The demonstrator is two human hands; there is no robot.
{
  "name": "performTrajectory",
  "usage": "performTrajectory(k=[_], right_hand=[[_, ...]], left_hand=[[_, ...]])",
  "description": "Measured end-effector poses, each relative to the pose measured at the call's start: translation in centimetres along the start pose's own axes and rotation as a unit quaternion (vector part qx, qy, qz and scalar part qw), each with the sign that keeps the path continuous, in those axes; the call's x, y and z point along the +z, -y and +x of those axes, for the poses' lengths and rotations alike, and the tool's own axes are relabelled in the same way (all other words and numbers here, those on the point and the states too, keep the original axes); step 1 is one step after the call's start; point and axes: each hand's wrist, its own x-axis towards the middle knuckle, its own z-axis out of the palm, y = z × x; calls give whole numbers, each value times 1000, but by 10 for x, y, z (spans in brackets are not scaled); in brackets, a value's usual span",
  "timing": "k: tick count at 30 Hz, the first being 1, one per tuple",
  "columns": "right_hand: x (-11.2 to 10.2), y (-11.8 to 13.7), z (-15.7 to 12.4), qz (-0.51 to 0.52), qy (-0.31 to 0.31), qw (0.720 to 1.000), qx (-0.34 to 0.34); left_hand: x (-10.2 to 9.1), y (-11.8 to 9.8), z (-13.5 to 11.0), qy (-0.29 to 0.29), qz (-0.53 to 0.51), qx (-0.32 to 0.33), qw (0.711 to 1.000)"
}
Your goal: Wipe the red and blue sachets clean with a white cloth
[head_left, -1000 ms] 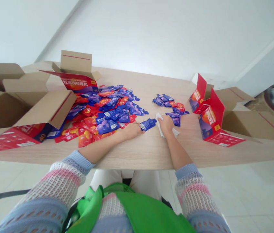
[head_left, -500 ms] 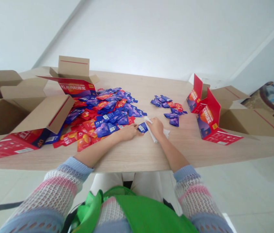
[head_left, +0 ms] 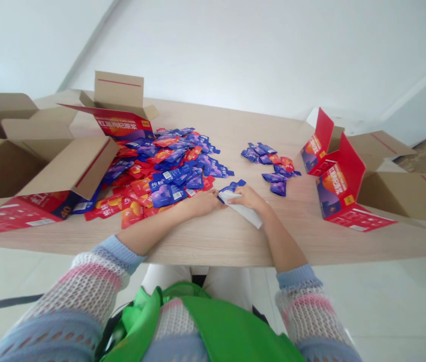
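Note:
My left hand (head_left: 203, 202) lies on the wooden table (head_left: 213, 246) at the front edge of a large heap of blue and red sachets (head_left: 167, 173), its fingertips at the corner of a blue sachet (head_left: 231, 187). My right hand (head_left: 248, 197) sits over that sachet, closed on a white cloth (head_left: 245, 210) that trails towards lower right and covers part of the sachet. A smaller group of blue and red sachets (head_left: 271, 168) lies on the table beyond my right hand.
Open cardboard cartons (head_left: 47, 166) with red printed boxes stand at the left, partly over the heap. Red printed boxes (head_left: 335, 178) and more cartons (head_left: 394, 196) stand at the right. A green apron (head_left: 213, 327) shows below the table's near edge.
My right hand has moved left with the cloth, now over the blue sachet, which has turned slightly. My hands are closer together. The view has shifted slightly.

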Motion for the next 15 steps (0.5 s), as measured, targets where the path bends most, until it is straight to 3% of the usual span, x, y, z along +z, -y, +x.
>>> performTrajectory(k=[3, 6, 8, 11, 15], right_hand=[[-5, -11, -5, -25, -69, 988, 135], [-13, -20, -10, -70, -148, 950, 265], [-18, -24, -14, -88, -185, 928, 312], [-26, -21, -19, -89, -236, 917, 310], [-25, 5, -20, -67, -274, 939, 197]], left_hand=[[-5, 3, 2, 29, 14, 9, 999], [-6, 4, 6, 40, 14, 21, 999], [-4, 4, 8, 29, 8, 30, 999], [1, 1, 9, 3, 10, 12, 1000], [3, -3, 7, -19, 5, -13, 1000]])
